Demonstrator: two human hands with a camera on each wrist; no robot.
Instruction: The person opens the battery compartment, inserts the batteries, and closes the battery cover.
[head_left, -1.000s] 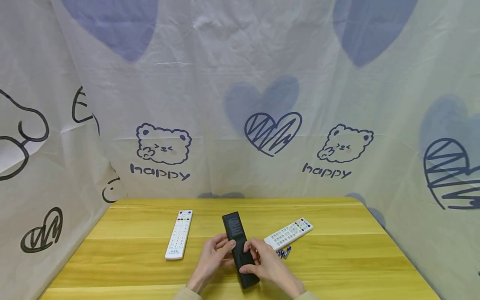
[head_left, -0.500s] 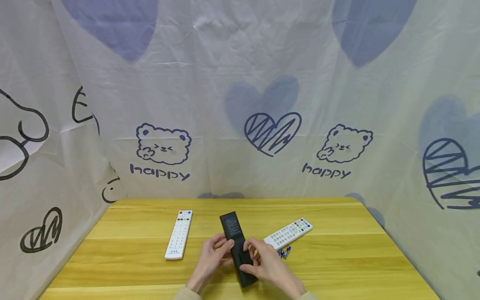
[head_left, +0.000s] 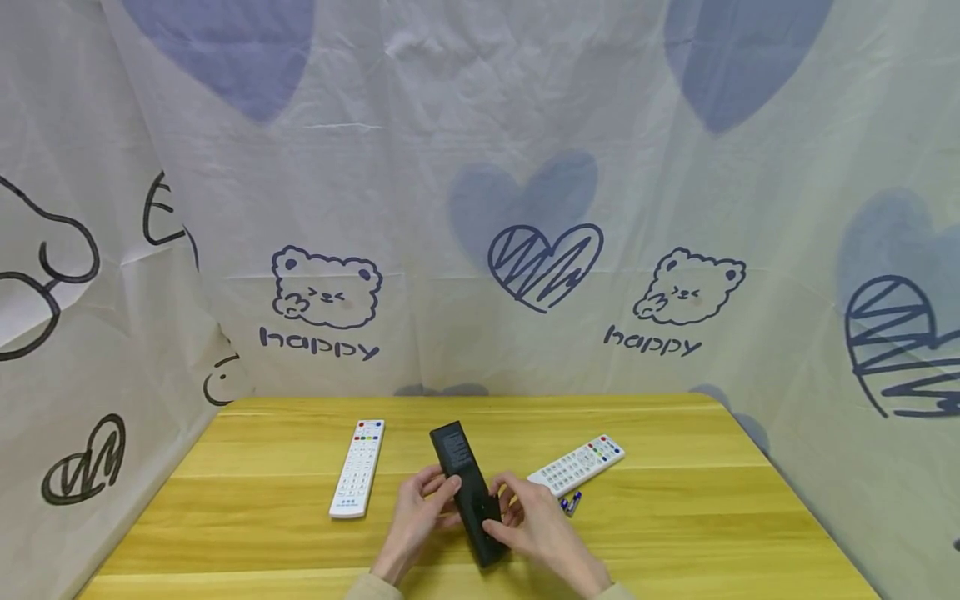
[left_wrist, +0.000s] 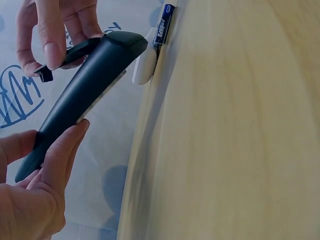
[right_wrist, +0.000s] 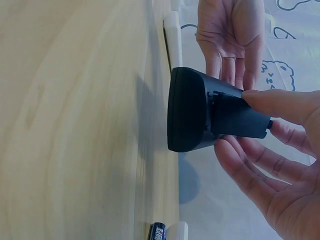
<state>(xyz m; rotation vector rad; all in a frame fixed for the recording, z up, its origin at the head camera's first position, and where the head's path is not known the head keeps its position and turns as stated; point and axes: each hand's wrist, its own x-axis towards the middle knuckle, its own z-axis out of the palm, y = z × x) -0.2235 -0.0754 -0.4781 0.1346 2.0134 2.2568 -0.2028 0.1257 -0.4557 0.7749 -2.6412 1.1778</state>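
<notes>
My left hand (head_left: 416, 510) grips the black remote control (head_left: 459, 467) along its side, thumb on top. The remote lies back side up, tilted above the table, with a printed label at its far end. My right hand (head_left: 538, 523) pinches the battery cover (right_wrist: 239, 116) between thumb and fingers. In both wrist views the cover stands raised at an angle from the remote's back, its one end still at the remote's near end. The inside of the battery compartment is hidden from me.
On the left of the wooden table (head_left: 675, 533) lies a white remote (head_left: 357, 471). Another white remote (head_left: 577, 467) lies slantwise on the right. Blue-and-dark batteries (head_left: 573, 504) lie beside its near end. A patterned cloth (head_left: 450, 358) hangs behind the table.
The black remote has shifted slightly left and away with my left hand. Its battery cover, flush a second ago, has lifted at an angle in my right hand.
</notes>
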